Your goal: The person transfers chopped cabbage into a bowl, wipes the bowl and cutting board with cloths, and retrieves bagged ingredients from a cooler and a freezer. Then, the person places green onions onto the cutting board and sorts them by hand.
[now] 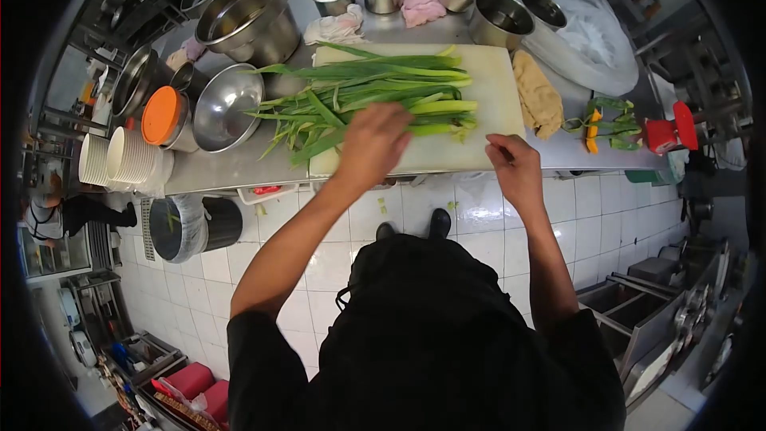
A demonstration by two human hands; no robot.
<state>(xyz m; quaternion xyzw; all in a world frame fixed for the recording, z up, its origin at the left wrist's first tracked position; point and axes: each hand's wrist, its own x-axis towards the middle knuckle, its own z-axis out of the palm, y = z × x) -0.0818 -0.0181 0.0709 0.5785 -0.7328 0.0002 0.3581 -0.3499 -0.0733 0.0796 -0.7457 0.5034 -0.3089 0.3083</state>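
Long green leeks (383,84) lie in a loose pile across a white cutting board (499,88), leafy ends to the left and pale ends to the right. My left hand (375,140) is over the near side of the pile, its fingers curled down against the stalks and partly hidden. Just off the board's near right corner, my right hand (515,164) hovers by the table edge. Its fingers are closed in a pinch; whether anything small is between them I cannot make out.
Left of the board stand a steel bowl (229,108), a large pot (251,20) and an orange-lidded container (162,116). A tan cloth (536,94), green-and-orange trimmings (610,126) and a plastic bag (586,40) lie right. A lined bin (187,227) stands below.
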